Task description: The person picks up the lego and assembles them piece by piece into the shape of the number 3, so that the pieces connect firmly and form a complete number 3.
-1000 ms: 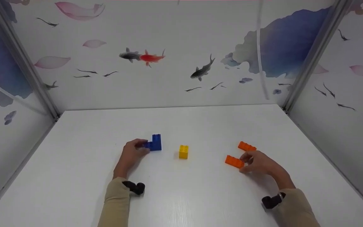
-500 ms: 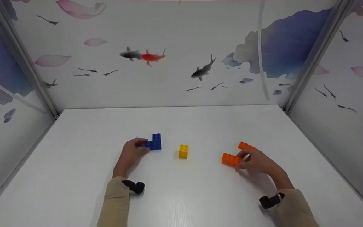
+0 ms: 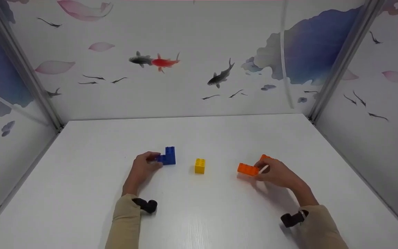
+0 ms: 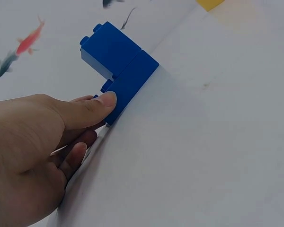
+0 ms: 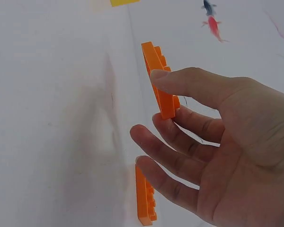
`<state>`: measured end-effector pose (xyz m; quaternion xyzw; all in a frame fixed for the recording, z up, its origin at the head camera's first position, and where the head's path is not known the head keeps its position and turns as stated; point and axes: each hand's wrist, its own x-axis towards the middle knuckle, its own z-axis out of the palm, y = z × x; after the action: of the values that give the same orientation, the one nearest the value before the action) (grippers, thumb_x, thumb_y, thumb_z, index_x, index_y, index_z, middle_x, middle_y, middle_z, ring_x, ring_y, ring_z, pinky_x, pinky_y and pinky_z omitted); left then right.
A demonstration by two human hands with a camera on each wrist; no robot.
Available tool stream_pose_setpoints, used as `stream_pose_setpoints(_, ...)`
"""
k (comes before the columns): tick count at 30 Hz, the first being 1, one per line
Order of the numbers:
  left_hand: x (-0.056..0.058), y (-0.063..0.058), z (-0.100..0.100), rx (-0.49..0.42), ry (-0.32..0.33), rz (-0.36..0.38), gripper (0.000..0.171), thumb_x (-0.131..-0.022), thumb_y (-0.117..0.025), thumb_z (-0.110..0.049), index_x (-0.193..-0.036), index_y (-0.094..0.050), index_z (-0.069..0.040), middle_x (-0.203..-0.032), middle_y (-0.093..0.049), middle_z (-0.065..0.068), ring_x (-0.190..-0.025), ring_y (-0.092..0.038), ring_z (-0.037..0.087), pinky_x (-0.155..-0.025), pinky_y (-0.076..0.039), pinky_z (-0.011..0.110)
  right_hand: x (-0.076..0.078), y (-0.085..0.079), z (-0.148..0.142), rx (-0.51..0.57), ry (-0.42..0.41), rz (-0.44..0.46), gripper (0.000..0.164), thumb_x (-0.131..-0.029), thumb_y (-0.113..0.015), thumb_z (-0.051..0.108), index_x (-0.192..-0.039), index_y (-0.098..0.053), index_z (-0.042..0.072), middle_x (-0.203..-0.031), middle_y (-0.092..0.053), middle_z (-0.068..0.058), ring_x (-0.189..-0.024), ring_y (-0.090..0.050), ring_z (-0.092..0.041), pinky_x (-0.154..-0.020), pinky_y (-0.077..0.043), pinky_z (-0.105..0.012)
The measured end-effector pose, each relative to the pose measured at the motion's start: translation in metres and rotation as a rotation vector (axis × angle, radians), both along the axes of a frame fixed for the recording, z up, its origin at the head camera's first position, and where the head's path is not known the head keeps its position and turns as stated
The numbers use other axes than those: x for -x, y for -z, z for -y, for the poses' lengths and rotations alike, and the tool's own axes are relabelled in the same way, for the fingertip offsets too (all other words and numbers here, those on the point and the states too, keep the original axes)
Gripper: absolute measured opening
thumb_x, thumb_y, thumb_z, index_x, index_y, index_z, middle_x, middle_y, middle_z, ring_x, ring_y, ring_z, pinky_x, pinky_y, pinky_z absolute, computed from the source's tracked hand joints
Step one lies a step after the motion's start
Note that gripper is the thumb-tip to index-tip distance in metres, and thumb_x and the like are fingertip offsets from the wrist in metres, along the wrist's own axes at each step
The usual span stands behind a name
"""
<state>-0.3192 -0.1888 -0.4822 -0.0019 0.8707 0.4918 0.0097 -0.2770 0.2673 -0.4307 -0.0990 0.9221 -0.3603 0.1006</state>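
Two blue toy bricks [image 3: 170, 157], joined in a step shape, stand on the white table. My left hand [image 3: 144, 168] pinches their low left end; in the left wrist view the thumb [image 4: 104, 101] presses the near side of the lower blue brick [image 4: 132, 80]. With thumb and fingers my right hand [image 3: 276, 173] holds one end of an orange brick [image 3: 247, 169], raised above the tabletop with a shadow beneath. A second orange brick [image 5: 143, 196] lies on the table below my right fingers, partly hidden by the hand in the head view. Between the hands sits a yellow brick [image 3: 200, 166].
The white table [image 3: 192, 207] meets a back wall [image 3: 171, 97] printed with fish and petals. Side walls with metal corner posts [image 3: 344, 58] close it in left and right. A black wrist camera [image 3: 147, 205] sticks out from the left sleeve.
My right hand has lifted the held orange brick off the table and moved it left and slightly away from me. The left hand and the blue bricks stay in place.
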Motion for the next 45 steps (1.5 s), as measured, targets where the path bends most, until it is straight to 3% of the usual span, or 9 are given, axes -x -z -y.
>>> stream_pose_setpoints(15, 0.003, 0.003, 0.0, -0.026, -0.003, 0.0, 0.045, -0.093, -0.07, -0.014, -0.137, -0.06, -0.013, -0.136, -0.06, 0.014, -0.13, -0.054, 0.03, -0.115, -0.041, 0.049, 0.002, -0.025, 0.04, 0.01, 0.038, -0.039, 0.037, -0.089, -0.076, 0.024, -0.121, -0.064, 0.008, -0.119, -0.066, -0.013, -0.099, -0.062, -0.024, -0.08, -0.058, -0.031)
stream_pose_setpoints(24, 0.003, 0.003, 0.002, -0.01, -0.002, -0.01, 0.044, -0.094, -0.069, -0.015, -0.136, -0.061, -0.013, -0.136, -0.06, 0.013, -0.131, -0.054, 0.031, -0.115, -0.04, 0.049, 0.011, -0.039, 0.068, 0.008, 0.001, -0.09, 0.037, -0.091, -0.075, 0.021, -0.123, -0.063, 0.007, -0.121, -0.064, -0.012, -0.101, -0.063, -0.024, -0.081, -0.059, -0.032)
stream_pose_setpoints(32, 0.004, 0.001, 0.0, -0.015, -0.001, -0.027, 0.044, -0.092, -0.071, -0.013, -0.135, -0.062, -0.012, -0.135, -0.062, 0.013, -0.13, -0.055, 0.03, -0.115, -0.041, 0.048, 0.02, -0.042, 0.096, -0.03, -0.003, -0.111, 0.036, -0.091, -0.075, 0.021, -0.124, -0.065, 0.011, -0.12, -0.064, -0.009, -0.1, -0.063, -0.023, -0.082, -0.059, -0.032)
stream_pose_setpoints(45, 0.004, -0.006, -0.004, 0.02, 0.001, -0.013, 0.051, -0.088, -0.076, -0.01, -0.136, -0.061, -0.01, -0.136, -0.062, 0.014, -0.13, -0.056, 0.03, -0.114, -0.043, 0.048, 0.033, -0.037, 0.132, 0.041, -0.035, -0.184, 0.035, -0.091, -0.075, 0.022, -0.124, -0.066, 0.012, -0.121, -0.064, -0.004, -0.103, -0.064, -0.021, -0.088, -0.06, -0.033)
